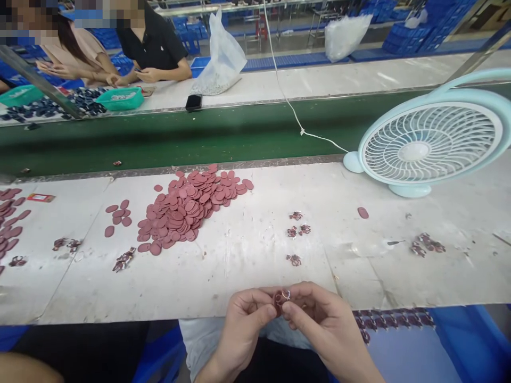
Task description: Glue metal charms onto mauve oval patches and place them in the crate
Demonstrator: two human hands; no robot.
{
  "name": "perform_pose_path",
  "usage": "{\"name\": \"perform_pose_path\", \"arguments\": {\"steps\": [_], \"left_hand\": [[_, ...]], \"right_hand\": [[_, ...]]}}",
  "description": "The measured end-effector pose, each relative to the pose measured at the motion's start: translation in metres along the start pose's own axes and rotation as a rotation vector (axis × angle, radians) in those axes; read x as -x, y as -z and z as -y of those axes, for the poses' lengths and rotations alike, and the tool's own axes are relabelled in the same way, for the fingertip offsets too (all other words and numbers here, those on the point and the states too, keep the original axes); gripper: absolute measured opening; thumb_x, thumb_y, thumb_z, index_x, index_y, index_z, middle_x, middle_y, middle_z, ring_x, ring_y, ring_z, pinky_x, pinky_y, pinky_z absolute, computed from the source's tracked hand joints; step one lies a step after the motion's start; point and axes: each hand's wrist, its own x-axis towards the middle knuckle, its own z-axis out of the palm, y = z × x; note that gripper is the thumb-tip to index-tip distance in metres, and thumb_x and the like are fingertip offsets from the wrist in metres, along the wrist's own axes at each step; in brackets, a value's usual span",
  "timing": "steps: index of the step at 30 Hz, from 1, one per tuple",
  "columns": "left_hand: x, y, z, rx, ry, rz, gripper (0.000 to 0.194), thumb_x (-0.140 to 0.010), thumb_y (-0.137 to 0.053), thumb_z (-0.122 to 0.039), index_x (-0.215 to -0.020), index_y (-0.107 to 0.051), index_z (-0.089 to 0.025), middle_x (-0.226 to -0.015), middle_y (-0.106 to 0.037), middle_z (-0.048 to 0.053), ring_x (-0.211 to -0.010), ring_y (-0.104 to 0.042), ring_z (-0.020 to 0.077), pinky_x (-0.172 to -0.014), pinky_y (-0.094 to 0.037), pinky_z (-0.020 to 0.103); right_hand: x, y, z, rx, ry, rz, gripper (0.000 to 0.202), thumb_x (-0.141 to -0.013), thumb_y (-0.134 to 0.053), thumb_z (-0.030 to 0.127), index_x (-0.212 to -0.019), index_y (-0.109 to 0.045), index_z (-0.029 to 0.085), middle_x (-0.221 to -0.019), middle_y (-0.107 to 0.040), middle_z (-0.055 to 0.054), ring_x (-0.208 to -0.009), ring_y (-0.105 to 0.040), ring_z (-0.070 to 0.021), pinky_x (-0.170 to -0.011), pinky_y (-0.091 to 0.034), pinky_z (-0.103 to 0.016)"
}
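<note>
At six o'clock, your left hand (244,324) and right hand (324,319) pinch a small, rounded dark-red piece (280,299) with shiny trim. A slackened pinch could drop it.

The bare left hand (248,325) and bare right hand (324,325) meet, their thumbs and forefingers pinching a small dark-red part with a shiny ring-like band (281,299). Just beyond the fingertips, four small dark-red and shiny parts (292,232) lie on a scuffed white tabletop (247,266). Farther off to the fingers' left spreads a heap of flat, oval, dull-red pieces (179,207). Well beyond them to the right stands a round, light-blue plastic fan (415,151). Right of the fingers, below table level, a blue plastic crate (471,340) holds rows of dark-red parts (393,320).
</note>
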Motion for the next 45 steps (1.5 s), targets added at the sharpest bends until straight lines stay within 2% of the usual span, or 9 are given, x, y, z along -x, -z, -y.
{"name": "perform_pose_path", "arguments": {"steps": [5, 19, 23, 26, 30, 33, 35, 40, 45], "left_hand": [[0.003, -0.002, 0.006, -0.015, -0.027, -0.044, 0.009, -0.078, -0.082, -0.022, -0.071, -0.078, -0.018, -0.098, -0.081, 0.008, -0.094, -0.073, 0.0247, -0.083, -0.055, 0.035], [0.002, -0.004, 0.013, -0.054, -0.042, -0.014, 0.009, -0.082, -0.079, -0.02, -0.072, -0.078, -0.019, -0.102, -0.08, 0.006, -0.085, -0.073, 0.0206, -0.074, -0.054, 0.03], [0.002, -0.002, 0.016, -0.101, -0.035, 0.02, 0.004, -0.081, -0.081, -0.024, -0.083, -0.08, -0.02, -0.122, -0.076, 0.01, -0.105, -0.072, 0.0279, -0.086, -0.057, 0.036], [0.003, 0.002, 0.008, -0.232, -0.051, 0.038, 0.015, -0.079, -0.082, -0.027, -0.093, -0.081, -0.022, -0.129, -0.073, 0.011, -0.11, -0.072, 0.0322, -0.088, -0.06, 0.038], [-0.005, 0.016, -0.009, -0.468, -0.236, -0.116, 0.006, -0.083, -0.077, -0.023, -0.087, -0.08, -0.025, -0.116, -0.078, 0.004, -0.102, -0.075, 0.0259, -0.079, -0.063, 0.03], [-0.015, 0.028, -0.016, -0.583, -0.41, -0.204, 0.006, -0.082, -0.076, -0.021, -0.086, -0.079, -0.025, -0.108, -0.078, 0.004, -0.099, -0.075, 0.0259, -0.075, -0.066, 0.033], [-0.02, 0.032, -0.017, -0.617, -0.482, -0.219, 0.006, -0.081, -0.076, -0.02, -0.086, -0.079, -0.023, -0.103, -0.078, 0.005, -0.097, -0.075, 0.0262, -0.074, -0.067, 0.035], [-0.024, 0.027, -0.013, -0.727, -0.587, -0.185, 0.007, -0.078, -0.077, -0.015, -0.082, -0.079, -0.021, -0.091, -0.077, 0.004, -0.089, -0.075, 0.0257, -0.073, -0.068, 0.037], [-0.025, 0.023, -0.011, -0.759, -0.602, -0.207, 0.009, -0.077, -0.077, -0.015, -0.082, -0.079, -0.022, -0.09, -0.077, 0.004, -0.088, -0.075, 0.0225, -0.075, -0.068, 0.032]], "right_hand": [[0.001, 0.002, -0.011, -0.089, 0.03, -0.004, 0.021, -0.085, -0.077, 0.041, -0.09, -0.075, 0.021, -0.075, -0.07, -0.003, -0.069, -0.066, -0.0156, -0.067, -0.057, -0.027], [0.002, 0.001, -0.03, -0.285, 0.046, -0.055, 0.014, -0.084, -0.08, 0.034, -0.092, -0.076, 0.023, -0.084, -0.076, -0.004, -0.071, -0.068, -0.0138, -0.07, -0.059, -0.026], [0.008, 0.007, -0.032, -0.343, 0.031, -0.07, 0.014, -0.085, -0.08, 0.032, -0.094, -0.076, 0.022, -0.089, -0.078, -0.005, -0.072, -0.07, -0.0142, -0.07, -0.06, -0.027], [0.027, 0.029, -0.044, -0.399, 0.039, -0.115, 0.011, -0.086, -0.078, 0.028, -0.096, -0.076, 0.024, -0.087, -0.077, -0.004, -0.071, -0.071, -0.0146, -0.064, -0.06, -0.025], [0.074, 0.086, -0.082, -0.35, 0.132, -0.445, 0.015, -0.083, -0.081, 0.027, -0.097, -0.077, 0.024, -0.091, -0.077, -0.006, -0.071, -0.072, -0.0182, -0.058, -0.061, -0.028], [0.109, 0.133, -0.126, -0.062, 0.104, -0.791, 0.023, -0.082, -0.08, 0.036, -0.099, -0.075, 0.022, -0.093, -0.078, -0.008, -0.076, -0.074, -0.0224, -0.065, -0.064, -0.035], [0.123, 0.156, -0.161, 0.128, 0.015, -0.913, 0.03, -0.083, -0.078, 0.042, -0.103, -0.073, 0.02, -0.094, -0.079, -0.01, -0.083, -0.076, -0.0255, -0.072, -0.065, -0.039], [0.123, 0.17, -0.243, 0.373, -0.158, -0.908, 0.036, -0.084, -0.071, 0.05, -0.1, -0.076, 0.019, -0.103, -0.079, -0.012, -0.09, -0.076, -0.0279, -0.085, -0.062, -0.044], [0.114, 0.166, -0.288, 0.557, -0.235, -0.84, 0.03, -0.095, -0.064, 0.043, -0.107, -0.072, 0.017, -0.108, -0.075, -0.009, -0.094, -0.073, -0.0219, -0.091, -0.058, -0.043]]}}
